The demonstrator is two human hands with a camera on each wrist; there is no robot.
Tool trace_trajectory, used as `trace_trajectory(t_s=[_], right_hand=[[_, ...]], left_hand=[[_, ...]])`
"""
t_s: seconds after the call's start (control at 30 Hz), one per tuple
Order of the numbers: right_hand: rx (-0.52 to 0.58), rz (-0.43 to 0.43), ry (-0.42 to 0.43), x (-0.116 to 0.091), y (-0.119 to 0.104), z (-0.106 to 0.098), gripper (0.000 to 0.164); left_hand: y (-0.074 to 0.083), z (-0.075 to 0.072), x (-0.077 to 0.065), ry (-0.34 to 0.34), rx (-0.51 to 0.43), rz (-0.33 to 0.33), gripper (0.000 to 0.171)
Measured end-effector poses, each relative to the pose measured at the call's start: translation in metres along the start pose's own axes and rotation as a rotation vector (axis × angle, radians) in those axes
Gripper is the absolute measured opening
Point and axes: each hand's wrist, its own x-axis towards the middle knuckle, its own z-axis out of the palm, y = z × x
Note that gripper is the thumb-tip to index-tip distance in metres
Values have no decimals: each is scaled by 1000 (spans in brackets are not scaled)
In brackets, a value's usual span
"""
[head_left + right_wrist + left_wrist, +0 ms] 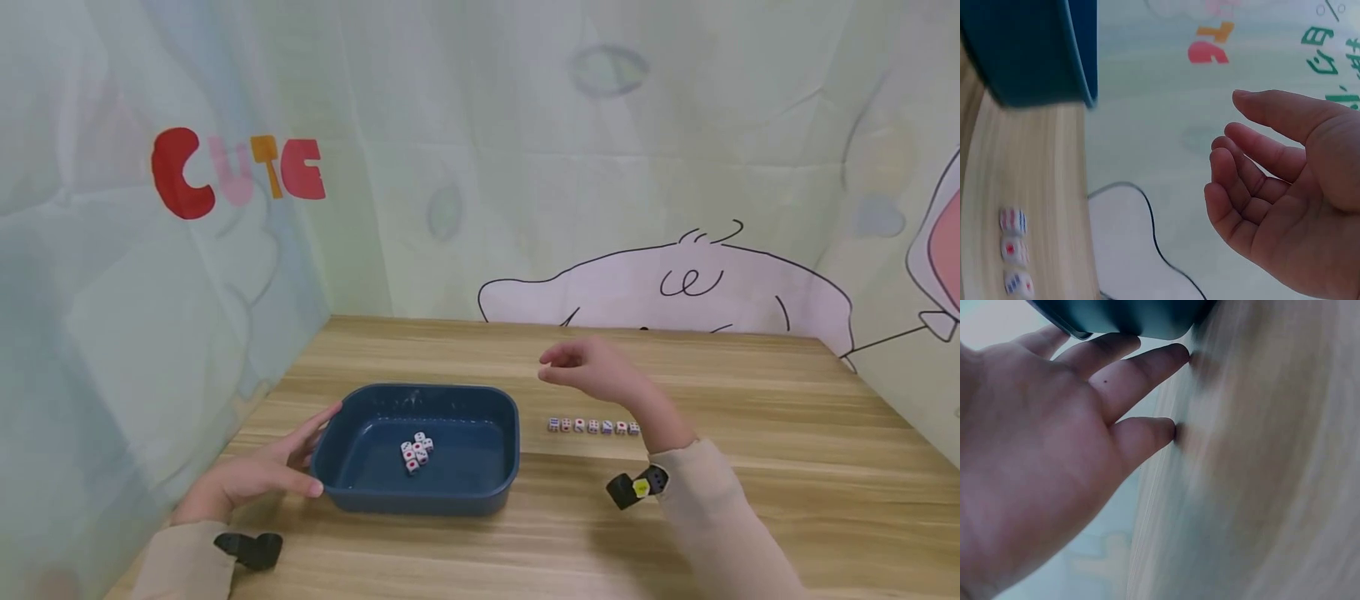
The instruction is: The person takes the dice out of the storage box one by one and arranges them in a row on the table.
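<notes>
A dark blue rectangular bin (420,503) stands on the table with several small white dice (417,451) clustered on its floor. My left hand (258,479) rests against the bin's left side, its thumb at the front corner and its fingers farther back along the wall. In the left wrist view those fingers (1141,369) are spread and fairly straight beside the bin (1129,319). Raised above the table, right of the bin, my right hand (592,367) has loosely bent fingers and nothing between them. Below it several dice (593,426) lie in a straight row; the forearm overlaps the row's right end.
The wooden table (787,467) meets a printed curtain (600,183) at its back and left. A black wrist camera (251,551) is strapped to the left wrist, another wrist camera (636,487) to the right one.
</notes>
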Motion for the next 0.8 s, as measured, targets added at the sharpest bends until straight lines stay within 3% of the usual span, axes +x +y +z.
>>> trace_trajectory(t_s=[0.27,0.53,0.8], right_hand=[[73,-115,-86,17,-32,42,27],[90,-136,-174,27,-54,78,25],[77,-159,-229,35,-61,105,24]], left_hand=[[0,0,-1,-1,0,2,106],[-1,0,-1,6,-5,13,107],[-1,0,-1,5,-10,9,107]])
